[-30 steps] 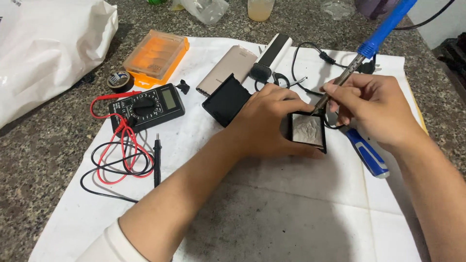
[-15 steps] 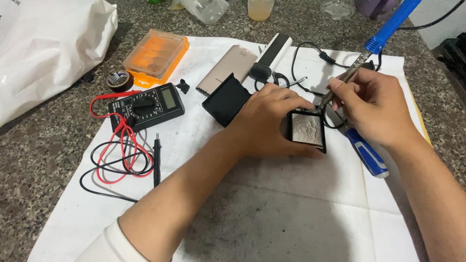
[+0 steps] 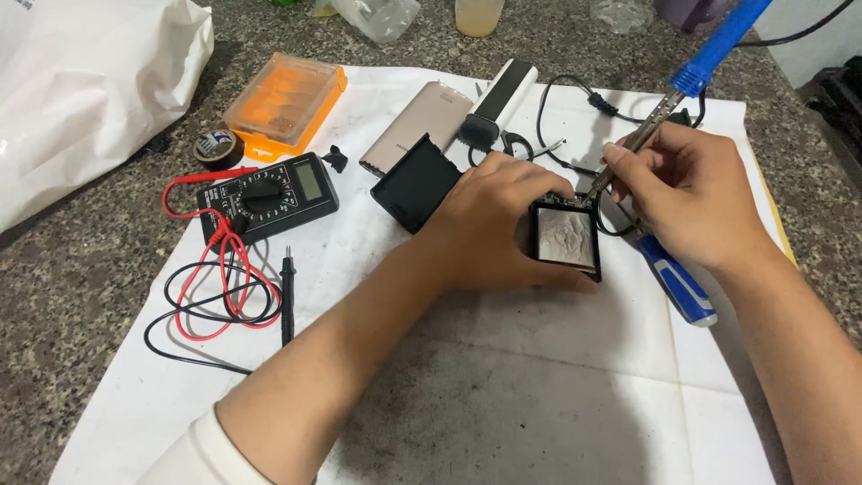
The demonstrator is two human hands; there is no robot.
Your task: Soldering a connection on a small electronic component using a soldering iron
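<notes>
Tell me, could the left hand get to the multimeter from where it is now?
Probably yes. The left hand rests on the small black box, and only bare white sheet separates it from the multimeter.

A black multimeter (image 3: pixel 269 193), orange case (image 3: pixel 285 97) and tape roll (image 3: pixel 215 146) lie left.

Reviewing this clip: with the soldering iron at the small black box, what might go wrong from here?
1. The left hand steadies the small black box right beside the soldering iron tip, so its fingers may get burned.
2. A black cable loops close behind the tip and might be scorched.
3. The work lies on a white sheet, which a slipped tip held by the right hand may singe.
</notes>
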